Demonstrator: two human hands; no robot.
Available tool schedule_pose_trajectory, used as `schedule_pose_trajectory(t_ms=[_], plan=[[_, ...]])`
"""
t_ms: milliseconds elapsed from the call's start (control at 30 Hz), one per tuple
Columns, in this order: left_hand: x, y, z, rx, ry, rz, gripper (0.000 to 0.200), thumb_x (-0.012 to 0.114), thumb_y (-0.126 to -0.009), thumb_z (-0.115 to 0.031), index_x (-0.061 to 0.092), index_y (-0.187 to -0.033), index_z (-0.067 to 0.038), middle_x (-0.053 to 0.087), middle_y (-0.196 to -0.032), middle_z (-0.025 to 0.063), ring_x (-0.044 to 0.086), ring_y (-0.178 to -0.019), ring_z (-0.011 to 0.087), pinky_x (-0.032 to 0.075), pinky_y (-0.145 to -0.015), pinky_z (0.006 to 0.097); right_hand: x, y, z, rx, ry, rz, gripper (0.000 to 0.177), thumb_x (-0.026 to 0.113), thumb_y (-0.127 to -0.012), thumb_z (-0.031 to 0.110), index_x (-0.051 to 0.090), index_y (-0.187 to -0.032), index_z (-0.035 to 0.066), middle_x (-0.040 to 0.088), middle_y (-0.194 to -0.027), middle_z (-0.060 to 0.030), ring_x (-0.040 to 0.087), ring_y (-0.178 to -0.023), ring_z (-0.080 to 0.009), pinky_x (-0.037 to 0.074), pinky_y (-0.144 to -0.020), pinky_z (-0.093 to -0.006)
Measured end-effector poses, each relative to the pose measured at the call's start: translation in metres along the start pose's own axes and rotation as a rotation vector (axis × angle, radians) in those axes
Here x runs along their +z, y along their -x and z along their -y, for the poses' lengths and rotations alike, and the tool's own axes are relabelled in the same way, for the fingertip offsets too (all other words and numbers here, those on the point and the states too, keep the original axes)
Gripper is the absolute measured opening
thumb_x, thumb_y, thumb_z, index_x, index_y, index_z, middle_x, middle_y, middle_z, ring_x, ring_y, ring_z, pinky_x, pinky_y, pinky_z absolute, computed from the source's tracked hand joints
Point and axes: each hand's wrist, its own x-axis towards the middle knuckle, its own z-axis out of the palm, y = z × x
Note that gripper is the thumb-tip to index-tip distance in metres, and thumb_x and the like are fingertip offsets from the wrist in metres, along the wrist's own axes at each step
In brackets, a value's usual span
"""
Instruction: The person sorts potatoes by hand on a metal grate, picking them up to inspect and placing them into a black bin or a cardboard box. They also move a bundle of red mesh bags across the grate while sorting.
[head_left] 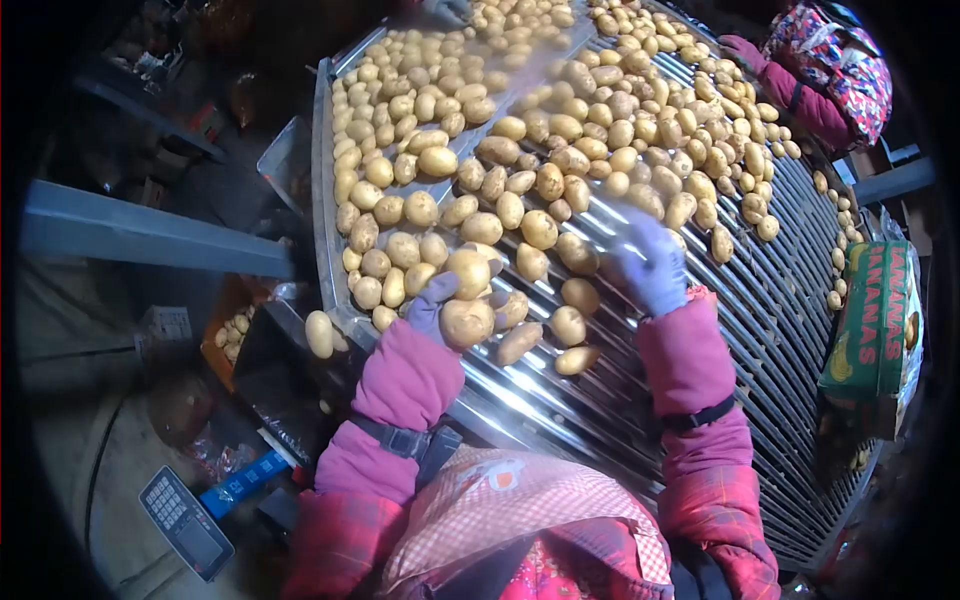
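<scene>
My left hand (432,303), in a lavender glove, is wrapped around two potatoes: a large one (467,323) near the wrist and another (467,274) just above it. Fingertips show at their right side. To the right, my right hand (652,262) wears a similar glove and is smeared by motion over the metal rollers (640,340), so its fingers cannot be made out. Loose potatoes (540,230) lie on the rollers between both hands. More potatoes crowd a smooth metal strip (437,190) at the left.
Another person's sleeved arm (815,100) reaches in at the upper right. A green banana box (872,320) stands beyond the right edge. A grey beam (150,230) crosses the left side. A keypad display (187,522) and a bin of potatoes (232,335) are lower left.
</scene>
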Motion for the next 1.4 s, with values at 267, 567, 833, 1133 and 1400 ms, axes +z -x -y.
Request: schedule_pose_trajectory(t_ms=[267, 567, 833, 1133, 1400], plan=[[-0.007, -0.009, -0.005, 0.055, 0.055, 0.086, 0.052, 0.05, -0.089, -0.028, 0.038, -0.138, -0.015, 0.048, -0.129, 0.0172, 0.058, -0.104, 0.0369, 0.05, -0.088, 0.0546, 0.075, -0.08, 0.045, 0.066, 0.613, 0.227, 0.045, 0.056, -0.084, 0.044, 0.057, -0.12, 0.017, 0.059, -0.112, -0.0116, 0.053, -0.109, -0.0301, 0.034, -0.097, -0.0444], [-0.019, -0.017, -0.003, 0.006, 0.139, 0.161, 0.052, 0.051, -0.09, -0.034, 0.039, -0.135, -0.01, 0.048, -0.125, 0.0178, 0.06, -0.098, 0.0371, 0.056, -0.075, 0.0509, 0.081, -0.095, 0.041, 0.148, 0.59, 0.357, 0.048, 0.058, -0.082, 0.035, 0.055, -0.127, 0.018, 0.058, -0.115, -0.0161, 0.052, -0.109, -0.0327, 0.032, -0.101, -0.0452], [-0.02, -0.019, -0.009, 0.01, 0.055, 0.132, 0.054, 0.049, -0.089, -0.045, 0.051, -0.123, -0.003, 0.061, -0.108, 0.0188, 0.065, -0.081, 0.0326, 0.056, -0.064, 0.0444, 0.054, -0.055, 0.025, 0.355, -1.079, 0.336, 0.053, 0.062, -0.087, 0.02, 0.045, -0.134, 0.001, 0.053, -0.125, -0.0098, 0.05, -0.114, -0.0182, 0.046, -0.093, -0.0328], [-0.006, -0.008, -0.017, -0.095, 0.221, 0.134, 0.074, 0.045, -0.086, -0.06, 0.044, -0.132, -0.003, 0.053, -0.122, 0.0218, 0.057, -0.105, 0.0398, 0.052, -0.079, 0.0502, 0.072, -0.004, 0.037, 0.201, -1.139, 0.401, 0.051, 0.049, -0.093, 0.025, 0.037, -0.139, 0.007, 0.046, -0.132, -0.0121, 0.05, -0.116, -0.0249, 0.046, -0.095, -0.0445], [-0.013, -0.006, -0.015, -0.051, 0.191, 0.317, 0.065, 0.052, -0.087, -0.047, 0.042, -0.134, -0.003, 0.055, -0.123, 0.0209, 0.063, -0.094, 0.0315, 0.059, -0.067, 0.0399, 0.034, 0.031, 0.084, 0.602, -1.222, 0.259, 0.055, 0.051, -0.087, 0.02, 0.039, -0.138, 0.005, 0.048, -0.13, -0.0152, 0.049, -0.119, -0.026, 0.041, -0.101, -0.0406]])
